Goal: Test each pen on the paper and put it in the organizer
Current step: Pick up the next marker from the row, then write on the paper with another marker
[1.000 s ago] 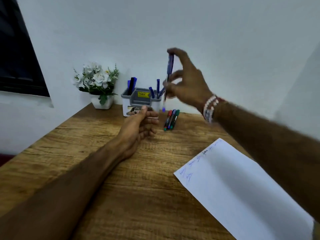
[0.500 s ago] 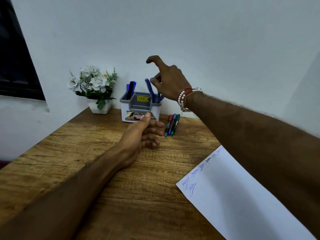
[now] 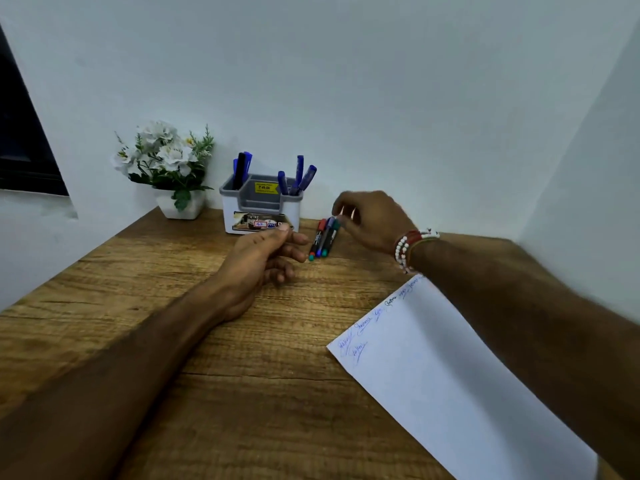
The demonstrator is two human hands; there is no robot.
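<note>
A white and grey organizer [image 3: 295, 211] stands at the back of the wooden table [image 3: 156, 289]. Several blue pens [image 3: 299, 178] lean in its right compartment, and more pens [image 3: 242, 169] stand in its left one. Three markers lie side by side to its right: red [image 3: 318, 235], blue [image 3: 325, 237] and green [image 3: 331, 238]. My right hand [image 3: 374, 220] hovers at their far ends, its fingertips at the green marker's cap and holding nothing. My left hand [image 3: 263, 254] rests on the table in front of the organizer, its fingers loosely curled and empty. The white paper [image 3: 433, 375], with blue scribbles along its top edge, lies at the front right.
A white pot of artificial flowers [image 3: 166, 161] stands left of the organizer against the wall. A dark window [image 3: 20, 150] is at the far left. Walls close the table in at the back and on the right.
My right hand dropped the blue pen into the organizer's right compartment, then came down to the right onto the three markers. My left hand stayed put.
</note>
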